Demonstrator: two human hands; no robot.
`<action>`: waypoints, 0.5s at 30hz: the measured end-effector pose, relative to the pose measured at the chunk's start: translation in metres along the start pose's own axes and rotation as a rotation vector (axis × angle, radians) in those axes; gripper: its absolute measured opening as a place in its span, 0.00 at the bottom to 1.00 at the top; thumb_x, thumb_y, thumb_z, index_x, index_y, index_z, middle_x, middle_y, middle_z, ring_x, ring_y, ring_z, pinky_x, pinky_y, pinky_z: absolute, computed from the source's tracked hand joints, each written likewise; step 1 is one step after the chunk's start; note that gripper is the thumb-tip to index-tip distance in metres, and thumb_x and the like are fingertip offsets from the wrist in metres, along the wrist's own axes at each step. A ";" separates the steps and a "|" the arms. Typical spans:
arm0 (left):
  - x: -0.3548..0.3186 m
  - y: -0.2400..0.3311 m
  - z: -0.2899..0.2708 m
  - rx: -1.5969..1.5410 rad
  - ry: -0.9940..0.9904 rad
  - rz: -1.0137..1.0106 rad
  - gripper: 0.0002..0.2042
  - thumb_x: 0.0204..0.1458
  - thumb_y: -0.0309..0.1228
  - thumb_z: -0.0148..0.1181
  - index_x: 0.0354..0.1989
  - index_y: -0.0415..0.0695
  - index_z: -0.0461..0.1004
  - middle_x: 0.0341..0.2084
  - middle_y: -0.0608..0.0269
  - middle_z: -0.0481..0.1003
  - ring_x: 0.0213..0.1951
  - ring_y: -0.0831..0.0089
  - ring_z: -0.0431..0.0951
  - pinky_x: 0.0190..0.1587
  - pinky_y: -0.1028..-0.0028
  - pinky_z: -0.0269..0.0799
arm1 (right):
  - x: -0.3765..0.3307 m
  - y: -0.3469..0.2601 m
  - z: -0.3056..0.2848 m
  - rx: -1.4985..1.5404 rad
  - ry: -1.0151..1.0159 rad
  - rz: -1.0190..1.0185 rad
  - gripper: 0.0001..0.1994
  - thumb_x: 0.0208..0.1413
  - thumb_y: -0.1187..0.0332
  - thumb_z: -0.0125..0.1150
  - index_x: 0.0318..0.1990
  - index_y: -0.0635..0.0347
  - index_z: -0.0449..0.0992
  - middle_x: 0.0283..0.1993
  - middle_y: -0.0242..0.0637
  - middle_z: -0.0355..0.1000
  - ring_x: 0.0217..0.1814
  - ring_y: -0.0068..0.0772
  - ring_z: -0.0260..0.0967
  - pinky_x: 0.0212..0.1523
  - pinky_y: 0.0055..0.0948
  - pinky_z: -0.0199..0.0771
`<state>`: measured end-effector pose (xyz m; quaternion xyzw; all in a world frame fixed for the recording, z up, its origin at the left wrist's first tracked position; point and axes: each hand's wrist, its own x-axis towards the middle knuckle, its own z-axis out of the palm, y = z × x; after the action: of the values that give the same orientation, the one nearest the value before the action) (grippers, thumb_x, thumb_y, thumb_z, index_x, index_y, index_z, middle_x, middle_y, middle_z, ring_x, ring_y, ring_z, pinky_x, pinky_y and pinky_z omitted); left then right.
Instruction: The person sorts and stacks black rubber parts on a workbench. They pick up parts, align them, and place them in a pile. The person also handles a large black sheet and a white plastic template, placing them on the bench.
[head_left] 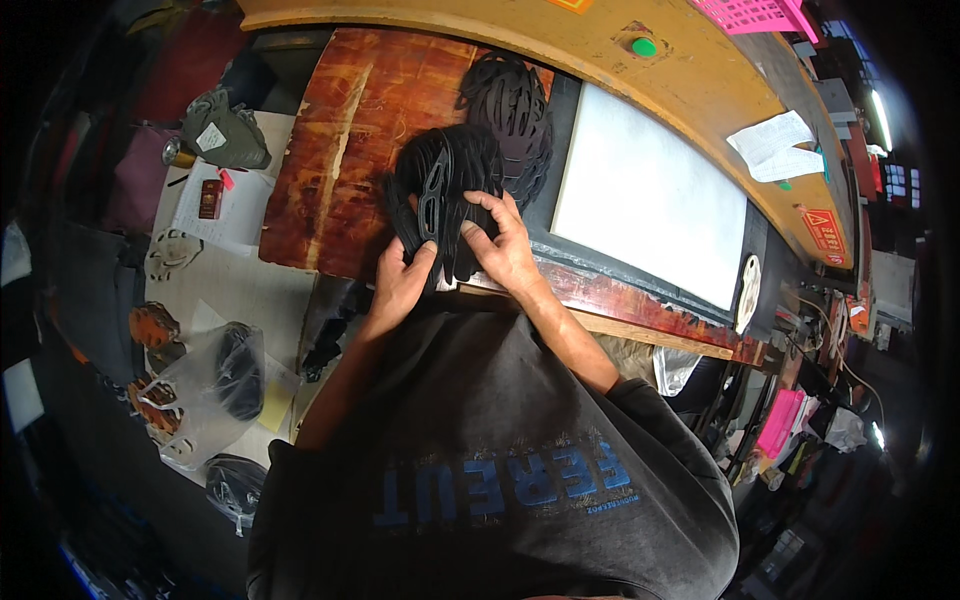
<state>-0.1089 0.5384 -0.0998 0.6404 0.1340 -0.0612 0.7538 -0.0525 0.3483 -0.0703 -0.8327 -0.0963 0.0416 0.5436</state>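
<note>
A thick bundle of black cut pieces (415,165), shaped like shoe uppers with slots and strips, stands on the near part of a red-brown board. My left hand (402,287) grips its lower left side, thumb pressed on the near edge. On its right side, my right hand (503,248) has thumb and fingers closed around the edges of several layers. One piece with long openings stands out in the middle, between my hands. Right behind the bundle lies a second pile of dark strappy pieces (512,120), untouched by either hand.
Right of the red-brown board (330,150) lies a white slab (650,190). A yellow machine beam (590,40) with a green button (643,47) spans the far side. Leftward, a side table bears a grey-green shoe upper (228,135) and a clear plastic bag (205,400).
</note>
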 end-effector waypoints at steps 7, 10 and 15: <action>-0.001 -0.001 -0.001 0.003 -0.008 0.005 0.17 0.64 0.25 0.61 0.61 0.35 0.75 0.50 0.62 0.81 0.52 0.76 0.77 0.59 0.70 0.73 | 0.001 0.002 0.003 -0.079 0.053 -0.050 0.22 0.59 0.73 0.67 0.62 0.55 0.77 0.59 0.49 0.73 0.67 0.52 0.68 0.71 0.40 0.64; -0.002 -0.002 -0.003 -0.007 -0.040 0.019 0.17 0.64 0.28 0.63 0.59 0.36 0.76 0.49 0.62 0.81 0.50 0.77 0.77 0.57 0.71 0.74 | 0.003 0.003 0.004 -0.024 0.030 -0.069 0.19 0.58 0.72 0.68 0.58 0.57 0.81 0.58 0.49 0.73 0.64 0.51 0.70 0.69 0.39 0.66; -0.002 -0.009 -0.006 -0.057 -0.083 -0.014 0.16 0.63 0.32 0.68 0.56 0.38 0.78 0.44 0.65 0.82 0.46 0.77 0.78 0.52 0.72 0.76 | 0.004 0.000 0.004 -0.063 0.024 -0.065 0.14 0.56 0.70 0.72 0.51 0.59 0.85 0.56 0.48 0.73 0.62 0.48 0.72 0.66 0.38 0.70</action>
<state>-0.1135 0.5427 -0.1087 0.6146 0.1086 -0.0890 0.7763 -0.0495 0.3529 -0.0723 -0.8463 -0.1179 0.0110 0.5193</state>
